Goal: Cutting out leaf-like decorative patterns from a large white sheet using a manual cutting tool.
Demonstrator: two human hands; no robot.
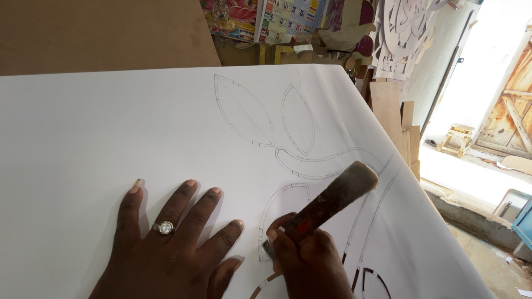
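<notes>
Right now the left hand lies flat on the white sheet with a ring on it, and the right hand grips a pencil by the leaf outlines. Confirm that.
One thing is off: the right hand grips no pencil but a wooden-handled cutting tool. The head view shows it. The rest holds: the left hand lies flat on the white sheet, wearing a ring, beside the leaf outlines.

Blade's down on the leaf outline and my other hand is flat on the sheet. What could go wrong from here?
1. The left hand lies flat close beside the tool; a slip sideways could likely catch a finger.
2. The right hand hides the blade tip, so the cut may drift off the pencil line.
3. The sheet is held only by that palm and might shift.
</notes>
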